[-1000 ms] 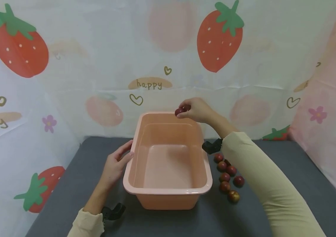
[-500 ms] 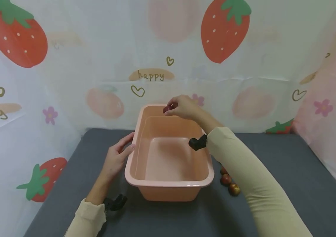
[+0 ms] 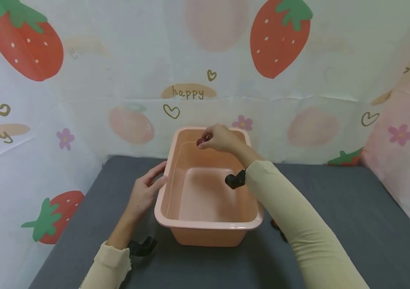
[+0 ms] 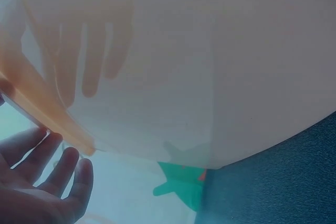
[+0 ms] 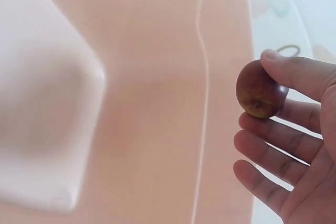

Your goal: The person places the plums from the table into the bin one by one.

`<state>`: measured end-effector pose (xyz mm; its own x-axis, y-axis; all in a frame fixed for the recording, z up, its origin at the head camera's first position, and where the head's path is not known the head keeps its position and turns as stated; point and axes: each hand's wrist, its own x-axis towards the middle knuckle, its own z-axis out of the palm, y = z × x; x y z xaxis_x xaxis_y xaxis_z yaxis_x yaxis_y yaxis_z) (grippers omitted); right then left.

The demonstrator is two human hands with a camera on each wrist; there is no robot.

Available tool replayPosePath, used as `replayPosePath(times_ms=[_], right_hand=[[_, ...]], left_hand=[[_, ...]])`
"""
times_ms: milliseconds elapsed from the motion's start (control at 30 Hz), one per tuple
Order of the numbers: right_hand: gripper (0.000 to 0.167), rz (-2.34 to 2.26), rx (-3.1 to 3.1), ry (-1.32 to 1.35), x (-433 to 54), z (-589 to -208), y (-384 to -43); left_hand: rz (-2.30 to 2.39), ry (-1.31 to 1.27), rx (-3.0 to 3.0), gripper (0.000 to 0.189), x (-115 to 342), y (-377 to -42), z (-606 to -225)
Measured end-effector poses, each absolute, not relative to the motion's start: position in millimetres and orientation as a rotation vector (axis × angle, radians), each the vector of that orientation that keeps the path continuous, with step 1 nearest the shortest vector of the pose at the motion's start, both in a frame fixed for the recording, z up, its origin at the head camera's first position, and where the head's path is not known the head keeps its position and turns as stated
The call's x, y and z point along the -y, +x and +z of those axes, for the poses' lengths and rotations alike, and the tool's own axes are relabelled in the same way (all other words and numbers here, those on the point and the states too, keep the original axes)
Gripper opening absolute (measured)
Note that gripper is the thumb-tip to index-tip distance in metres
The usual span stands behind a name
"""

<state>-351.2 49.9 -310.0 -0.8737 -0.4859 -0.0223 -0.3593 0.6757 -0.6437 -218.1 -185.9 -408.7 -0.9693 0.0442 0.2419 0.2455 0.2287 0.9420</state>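
Note:
A peach-coloured plastic basin [image 3: 208,224] stands on the dark tabletop, its floor bare. At its left rim my left hand [image 3: 146,192] grips the edge, thumb at the rim and fingers along the outer side. In the left wrist view, the fingers [image 4: 68,171] lie against the underside of the rim. Over the far end of the basin, my right hand [image 3: 221,138] pinches a dark red plum [image 5: 260,90]. Thumb and index finger hold it while the other fingers extend below. More plums [image 3: 275,224] lie right of the basin, mostly hidden behind the right sleeve.
A pale cloth [image 3: 147,64] printed with strawberries and hearts hangs behind and beside the table. The grey tabletop [image 3: 324,192] extends on both sides of the basin. Each wrist wears a black camera mount [image 3: 235,179].
My right hand has carried the plum left from the far right corner, then lower over the basin. Its sleeve now covers most loose plums. My left hand stays at the rim; the head view has shifted.

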Motion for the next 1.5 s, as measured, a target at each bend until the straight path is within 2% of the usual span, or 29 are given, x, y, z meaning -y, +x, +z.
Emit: replayPosePath(times_ms=[567,1133,1500], right_hand=[[0.017,-1.007,-2.623,-0.665,-43.5,-328.8,-353.5],[0.011,-0.808,-2.733,-0.691,-40.7,-337.7,-356.2],[0.017,-0.695,-2.783,-0.700,-39.5,-342.5,-357.3]], left_hand=[[-1.843,-0.273,2.309,0.050,184.4,-217.1,-409.6],[-1.861,-0.278,2.292,0.049,184.3,-216.2,-409.7],[-1.854,-0.299,2.283,0.049,182.6,-216.7,-410.9]])
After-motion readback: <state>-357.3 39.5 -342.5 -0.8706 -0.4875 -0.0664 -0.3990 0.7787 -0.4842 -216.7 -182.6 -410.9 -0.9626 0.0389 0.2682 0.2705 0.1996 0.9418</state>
